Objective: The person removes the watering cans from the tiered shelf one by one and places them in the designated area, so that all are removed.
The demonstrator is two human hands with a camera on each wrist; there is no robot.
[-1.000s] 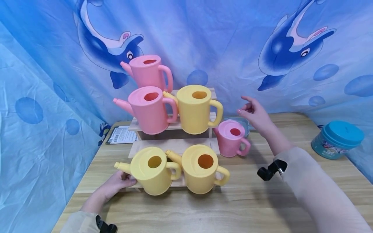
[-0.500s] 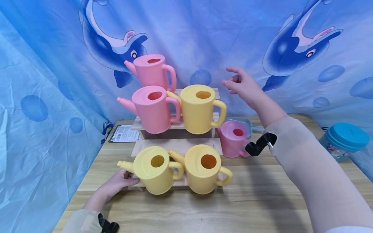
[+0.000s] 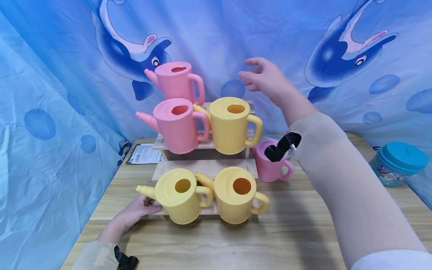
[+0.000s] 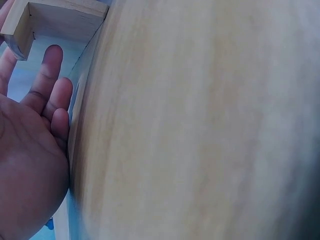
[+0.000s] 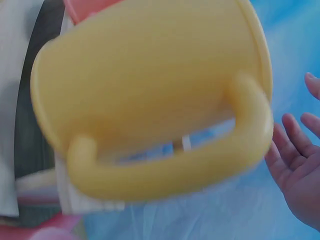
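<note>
My left hand (image 3: 138,210) pinches the left end of the lowest step of a wooden tiered shelf (image 3: 206,169), near a yellow watering can's (image 3: 179,202) spout. In the left wrist view, its lower fingers (image 4: 59,95) lie below the wooden end piece (image 4: 60,17). My right hand (image 3: 266,77) hangs in the air, fingers loosely bent and holding nothing, above and right of the middle-tier yellow watering can (image 3: 227,129). That can's handle (image 5: 170,172) fills much of the right wrist view. A pink watering can (image 3: 177,129) stands beside it; another pink watering can (image 3: 173,84) occupies the top tier's left.
Another yellow watering can (image 3: 233,198) stands on the lowest step's right. A smaller-looking pink watering can (image 3: 266,168) is on the table right of the shelf, partly behind my wrist camera. A teal lidded tub (image 3: 398,163) sits far right; a printed sheet (image 3: 143,154) lies left.
My right hand has risen and moved left, from above the table-level pink watering can to beside the top tier. My left hand stays at the shelf's end; the view has shifted slightly.
</note>
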